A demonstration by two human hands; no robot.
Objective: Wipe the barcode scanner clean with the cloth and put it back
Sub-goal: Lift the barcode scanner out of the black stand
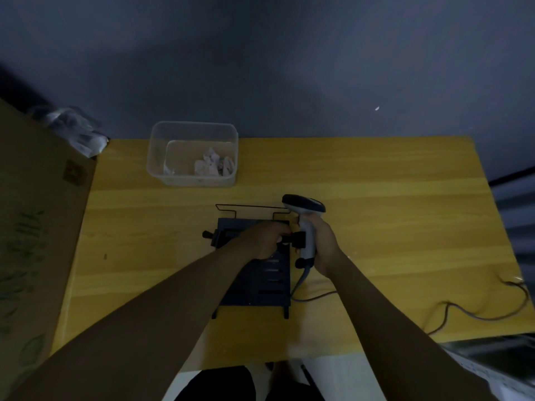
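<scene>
Two bare arms are reaching from the near edge over 1 yellow table. The left hand is lying on top of 1 dark stand at the table's middle, w/ fingers curled around a small black knob or clamp part on the stand's right side. The right hand is gripping the handle of 1 scanner, fingers clenched around it; the scanner is standing upright just beside the stand's right edge, head on top. One grey cable is running from the handle's bottom over the table to the right. Farther back, 1 clear tub is holding 1 crumpled cloth. At left, 1 cardboard box is touching the table's side.
</scene>
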